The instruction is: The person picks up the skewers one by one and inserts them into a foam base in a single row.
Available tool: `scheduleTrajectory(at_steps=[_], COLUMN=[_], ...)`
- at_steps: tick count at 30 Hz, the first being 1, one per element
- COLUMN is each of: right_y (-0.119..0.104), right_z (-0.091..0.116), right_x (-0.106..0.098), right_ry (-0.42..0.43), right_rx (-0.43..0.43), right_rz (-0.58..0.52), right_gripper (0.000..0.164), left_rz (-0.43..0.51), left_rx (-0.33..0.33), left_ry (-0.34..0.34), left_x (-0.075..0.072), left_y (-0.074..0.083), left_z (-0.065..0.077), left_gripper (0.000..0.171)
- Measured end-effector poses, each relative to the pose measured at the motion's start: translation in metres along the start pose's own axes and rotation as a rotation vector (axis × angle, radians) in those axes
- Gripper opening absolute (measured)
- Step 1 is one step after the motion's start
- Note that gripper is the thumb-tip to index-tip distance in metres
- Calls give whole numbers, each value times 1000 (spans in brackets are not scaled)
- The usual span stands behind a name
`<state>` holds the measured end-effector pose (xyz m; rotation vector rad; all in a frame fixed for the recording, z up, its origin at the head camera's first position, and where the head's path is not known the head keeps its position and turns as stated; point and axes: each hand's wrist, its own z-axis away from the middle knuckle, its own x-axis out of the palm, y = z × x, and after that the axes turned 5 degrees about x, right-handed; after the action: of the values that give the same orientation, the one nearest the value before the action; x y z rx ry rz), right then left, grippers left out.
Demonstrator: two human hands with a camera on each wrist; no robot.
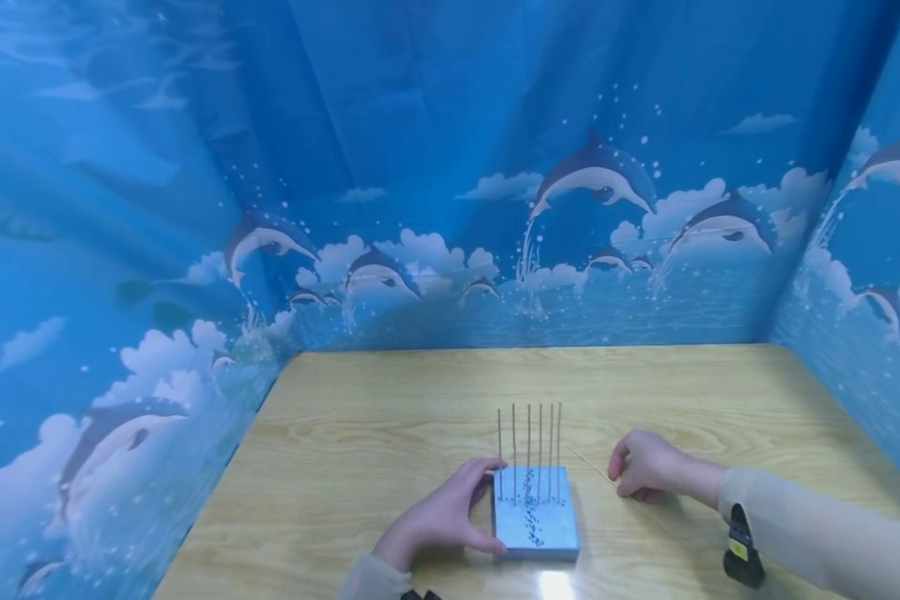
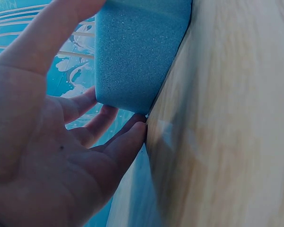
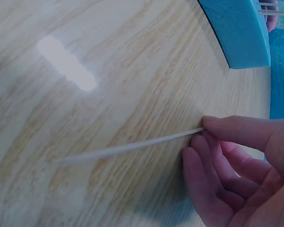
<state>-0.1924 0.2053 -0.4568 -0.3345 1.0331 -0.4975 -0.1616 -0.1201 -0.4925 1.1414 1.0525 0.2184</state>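
A blue foam block (image 1: 536, 525) rests on the table with several thin sticks (image 1: 540, 446) standing upright in its top. Dark marks or holes dot that top face. My left hand (image 1: 450, 508) holds the block's left side, thumb at the near corner and fingers at the far one. In the left wrist view, the left hand (image 2: 52, 137) spans the foam block (image 2: 139, 52). To the right of the block, my right hand (image 1: 648, 467) pinches a thin pale stick (image 3: 132, 145) between thumb and fingers. This stick slants low over the table, apart from the block.
The wood-grain table (image 1: 360, 417) extends around the block. A blue curtain (image 1: 420, 167) printed with dolphins and clouds encloses the back and both sides. A dark device with a yellow label (image 1: 740, 550) is strapped at the right wrist.
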Motion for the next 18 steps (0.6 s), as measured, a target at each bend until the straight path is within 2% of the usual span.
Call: scheduleTrajectory(at_steps=[6, 14, 18], right_y=[4, 12, 15], right_z=[-3, -8, -9], right_x=[-3, -12, -22], right_ry=[-47, -109, -135], right_rx=[-13, 53, 56], right_rz=[-36, -176, -257], right_gripper=[21, 25, 29], left_rz=[15, 23, 35], left_rx=[0, -6, -13], left_ry=[-2, 0, 1], left_x=[0, 0, 1], left_y=[2, 1, 0], left_z=[0, 0, 0], left_gripper=[108, 109, 107])
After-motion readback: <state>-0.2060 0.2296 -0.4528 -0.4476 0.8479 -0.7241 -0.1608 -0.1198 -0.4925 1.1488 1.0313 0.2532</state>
